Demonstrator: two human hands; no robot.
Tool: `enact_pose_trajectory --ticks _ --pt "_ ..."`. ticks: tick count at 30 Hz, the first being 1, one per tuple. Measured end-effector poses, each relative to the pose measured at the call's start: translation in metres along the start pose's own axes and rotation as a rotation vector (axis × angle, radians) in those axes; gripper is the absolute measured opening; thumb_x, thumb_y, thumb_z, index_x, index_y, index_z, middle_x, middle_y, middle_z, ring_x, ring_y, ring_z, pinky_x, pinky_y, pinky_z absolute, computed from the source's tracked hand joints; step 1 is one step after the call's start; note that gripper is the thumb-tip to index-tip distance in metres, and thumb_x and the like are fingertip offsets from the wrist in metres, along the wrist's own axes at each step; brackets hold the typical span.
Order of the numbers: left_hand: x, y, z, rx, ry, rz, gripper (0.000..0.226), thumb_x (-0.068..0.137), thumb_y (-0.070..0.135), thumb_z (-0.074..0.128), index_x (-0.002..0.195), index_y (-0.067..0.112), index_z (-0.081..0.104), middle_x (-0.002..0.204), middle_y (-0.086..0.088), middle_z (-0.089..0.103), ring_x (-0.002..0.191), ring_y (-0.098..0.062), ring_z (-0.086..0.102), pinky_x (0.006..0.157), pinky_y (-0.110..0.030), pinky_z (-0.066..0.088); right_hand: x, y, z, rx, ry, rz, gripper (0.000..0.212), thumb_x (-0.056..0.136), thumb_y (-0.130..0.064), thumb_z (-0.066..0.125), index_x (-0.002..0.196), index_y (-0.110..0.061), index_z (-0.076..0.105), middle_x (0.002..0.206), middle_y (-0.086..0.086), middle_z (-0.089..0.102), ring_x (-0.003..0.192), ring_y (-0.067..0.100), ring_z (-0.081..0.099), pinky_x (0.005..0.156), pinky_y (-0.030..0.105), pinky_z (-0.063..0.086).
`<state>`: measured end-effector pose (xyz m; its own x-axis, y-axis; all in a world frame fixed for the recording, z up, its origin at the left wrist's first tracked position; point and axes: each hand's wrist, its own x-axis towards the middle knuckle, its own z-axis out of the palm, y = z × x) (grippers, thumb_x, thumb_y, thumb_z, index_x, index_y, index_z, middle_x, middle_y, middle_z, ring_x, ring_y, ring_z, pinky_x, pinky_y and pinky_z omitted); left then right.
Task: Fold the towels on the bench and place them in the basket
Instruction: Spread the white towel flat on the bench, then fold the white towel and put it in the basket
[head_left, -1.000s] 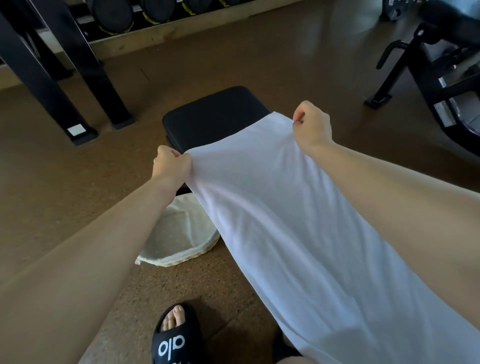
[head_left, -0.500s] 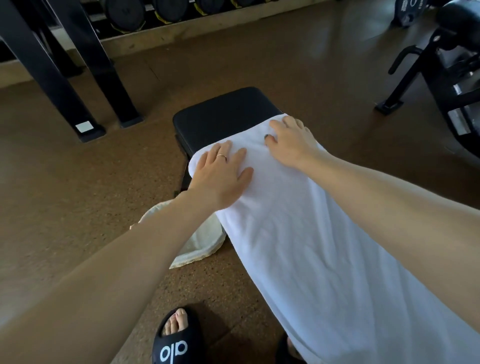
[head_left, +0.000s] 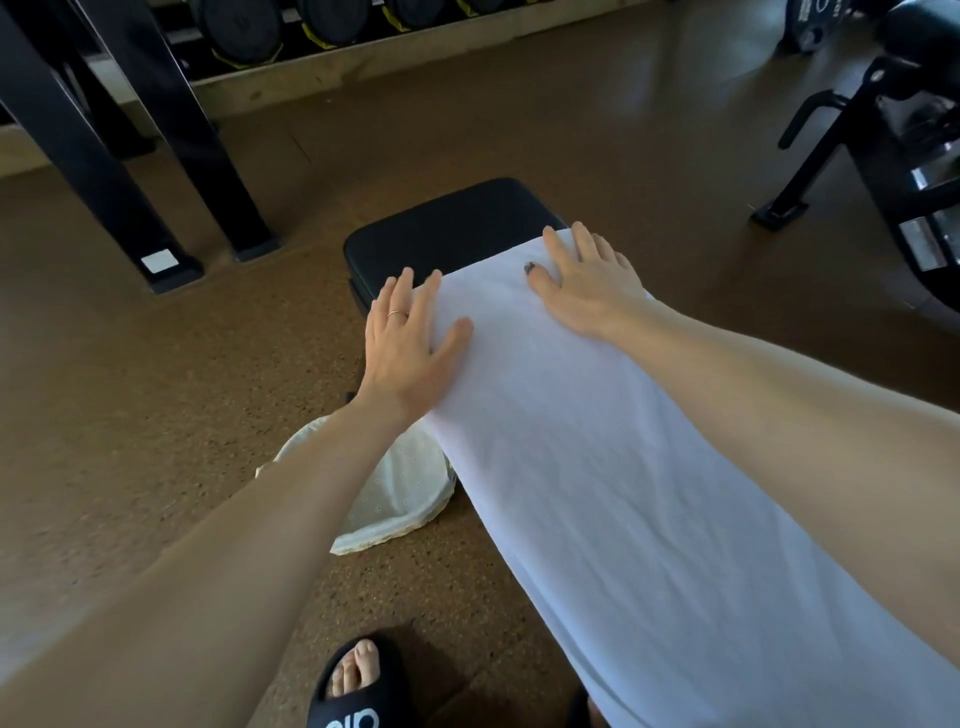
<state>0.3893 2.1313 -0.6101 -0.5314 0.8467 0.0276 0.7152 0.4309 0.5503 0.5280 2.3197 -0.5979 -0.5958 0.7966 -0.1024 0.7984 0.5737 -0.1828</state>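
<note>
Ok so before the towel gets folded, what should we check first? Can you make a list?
1. Towel lies flat along the bench: ok, only soft wrinkles.
2. Left hand presses the far left corner, fingers straight: ok.
3. Right hand presses the far right corner, fingers straight: ok.
4. Far edge straight across the bench: ok.
5. Near end of the towel tidy: cannot tell, it runs out of view.
6. Basket ready on the floor beside the bench: partly hidden by the left arm, so cannot tell whether anything is in it.

Ring (head_left: 397, 313) on left hand (head_left: 402, 348), black slide sandal (head_left: 353, 699)
</note>
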Motion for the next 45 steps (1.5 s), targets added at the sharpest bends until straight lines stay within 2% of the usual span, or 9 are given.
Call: enact_pose_trajectory --ticks 5,9,13,15,20,25,30,39,45 --pt "0.008 -0.010 0.000 -0.007 -0.007 0.032 0.057 0.104 0.050 0.038 0.157 0.030 0.032 0.170 0.006 0.014 0.157 -0.018 -0.004 0.126 -0.043 -0.002 0.003 0.005 -0.005 0.006 -0.077 0.005 0.068 0.102 -0.063 0.014 0.162 -0.035 0.003 0.171 0.002 -0.003 0.156 0.029 0.008 0.122 0.048 0.018" --pt "0.008 -0.008 -0.004 0.009 -0.011 0.015 0.058 0.106 0.045 0.040 0.160 0.030 0.025 0.170 0.004 0.010 0.157 -0.019 -0.003 0.127 -0.044 0.000 -0.006 0.006 -0.011 0.003 -0.073 0.019 0.068 0.102 -0.064 0.011 0.163 -0.035 -0.002 0.171 0.007 -0.004 0.158 0.027 0.000 0.126 0.047 0.007" --pt "-0.006 0.002 -0.014 -0.197 0.091 -0.303 0.066 0.102 0.036 0.047 0.160 0.025 0.017 0.165 -0.008 0.013 0.151 -0.032 0.013 0.121 -0.048 0.021 -0.051 0.025 -0.020 0.097 0.016 0.061 0.065 0.104 -0.062 0.011 0.163 -0.035 0.003 0.171 0.009 0.006 0.157 0.029 0.006 0.127 0.046 0.009" --pt "-0.022 0.016 -0.014 -0.091 0.053 -0.373 0.069 0.103 0.039 0.045 0.160 0.024 0.011 0.165 -0.011 0.010 0.151 -0.033 0.012 0.122 -0.049 0.021 -0.085 0.042 -0.024 0.107 -0.005 0.078 0.064 0.105 -0.061 0.012 0.163 -0.035 0.006 0.171 0.009 0.010 0.157 0.030 0.011 0.125 0.047 0.013" --pt "-0.087 0.092 -0.011 0.193 -0.045 0.102 0.066 0.101 0.046 0.050 0.156 0.025 0.021 0.163 -0.010 0.014 0.151 -0.035 0.012 0.122 -0.050 0.018 -0.166 0.096 -0.038 0.168 -0.017 0.201 0.057 0.107 -0.051 0.027 0.158 -0.029 0.026 0.152 0.014 0.042 0.137 0.038 0.042 0.109 0.048 0.038" --pt "-0.189 0.175 0.002 0.274 -0.560 0.625 0.045 0.096 0.053 0.058 0.131 0.026 0.052 0.129 0.002 0.049 0.121 -0.021 0.045 0.099 -0.036 0.042 -0.239 0.154 -0.057 0.207 -0.085 0.327 0.052 0.103 -0.041 0.042 0.149 -0.017 0.042 0.135 0.015 0.059 0.114 0.034 0.060 0.091 0.041 0.051" --pt "-0.265 0.221 0.023 0.375 -0.932 0.655 0.058 0.089 0.050 0.069 0.135 0.022 0.047 0.124 0.004 0.050 0.107 -0.022 0.055 0.093 -0.039 0.049 -0.302 0.186 -0.053 0.209 -0.157 0.382 0.054 0.102 -0.036 0.046 0.152 -0.015 0.041 0.140 0.013 0.056 0.117 0.032 0.059 0.091 0.039 0.051" --pt "-0.306 0.224 0.038 0.442 -1.048 0.563 0.018 0.082 0.026 0.069 0.087 0.024 0.052 0.087 0.001 0.065 0.076 -0.025 0.070 0.070 -0.037 0.057 -0.353 0.210 -0.033 0.139 -0.007 0.350 0.025 0.102 -0.028 0.047 0.113 -0.008 0.059 0.103 0.010 0.064 0.090 0.030 0.061 0.078 0.042 0.055" --pt "-0.331 0.223 0.033 0.594 -1.072 0.631 0.021 0.090 0.036 0.070 0.104 0.026 0.058 0.093 0.007 0.052 0.085 -0.021 0.051 0.070 -0.031 0.040 -0.374 0.218 -0.027 -0.004 0.061 0.324 0.021 0.107 -0.026 0.041 0.108 -0.011 0.056 0.102 0.010 0.061 0.084 0.026 0.055 0.070 0.038 0.046"
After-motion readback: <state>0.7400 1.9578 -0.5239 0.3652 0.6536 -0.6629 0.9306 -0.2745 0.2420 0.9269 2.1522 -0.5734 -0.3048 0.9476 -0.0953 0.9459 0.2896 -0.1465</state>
